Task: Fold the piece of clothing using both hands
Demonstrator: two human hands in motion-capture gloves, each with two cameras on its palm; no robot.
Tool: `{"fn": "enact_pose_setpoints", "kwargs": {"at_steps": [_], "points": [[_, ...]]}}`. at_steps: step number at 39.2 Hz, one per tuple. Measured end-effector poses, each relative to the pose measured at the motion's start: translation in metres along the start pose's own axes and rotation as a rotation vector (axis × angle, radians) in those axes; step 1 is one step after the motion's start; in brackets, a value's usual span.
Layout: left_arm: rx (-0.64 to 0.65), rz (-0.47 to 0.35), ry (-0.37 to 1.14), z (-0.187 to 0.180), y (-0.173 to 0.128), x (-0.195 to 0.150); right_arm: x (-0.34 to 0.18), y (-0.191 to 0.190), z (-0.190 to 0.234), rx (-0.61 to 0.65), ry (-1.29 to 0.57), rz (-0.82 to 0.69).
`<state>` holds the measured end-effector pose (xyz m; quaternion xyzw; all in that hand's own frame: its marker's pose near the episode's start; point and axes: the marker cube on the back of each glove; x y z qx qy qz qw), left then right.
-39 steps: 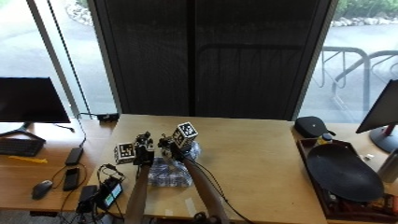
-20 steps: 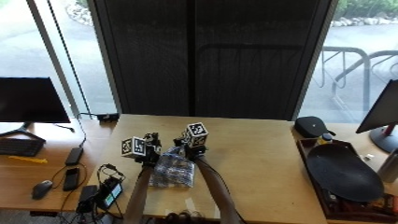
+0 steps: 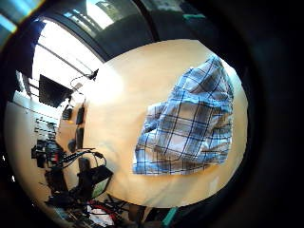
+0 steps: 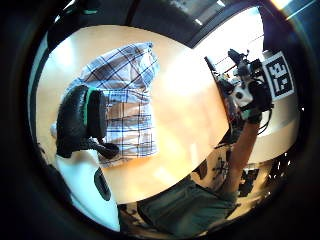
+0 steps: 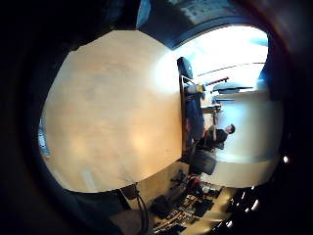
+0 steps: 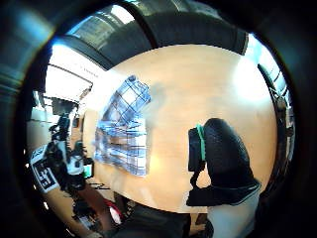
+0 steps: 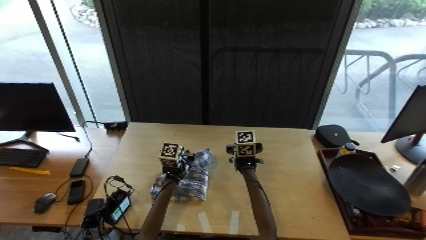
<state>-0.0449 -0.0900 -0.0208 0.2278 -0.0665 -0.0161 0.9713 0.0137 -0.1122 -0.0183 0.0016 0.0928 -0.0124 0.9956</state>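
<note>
Left hand (image 7: 174, 165) and right hand (image 7: 245, 159) hover over the counter (image 7: 293, 180); finger posture cannot be told. Between them the blue plaid clothing (image 7: 188, 176) lies crumpled, long axis running away from the person. Left palm views show clothing (image 3: 190, 123) flat, uncovered.

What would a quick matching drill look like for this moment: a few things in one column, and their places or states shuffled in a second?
Things:
1. plaid garment
2. left hand
3. right hand
4. dark monitor

Places or states:
A. above bare tabletop, beside the cloth
B. on the side desk to the person's left
C. lying bunched on the wooden table
D. over the cloth, holding none of it

Pairs: 1-C, 2-D, 3-A, 4-B
</note>
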Motion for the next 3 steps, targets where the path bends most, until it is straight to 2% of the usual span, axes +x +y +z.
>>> {"fn": "enact_pose_setpoints", "kwargs": {"at_steps": [3], "points": [[-0.101, 0.010, 0.045, 0.0065, 0.0121, 0.0114, 0.0055, 0.0038, -0.0040, -0.002, -0.036, 0.013]]}}
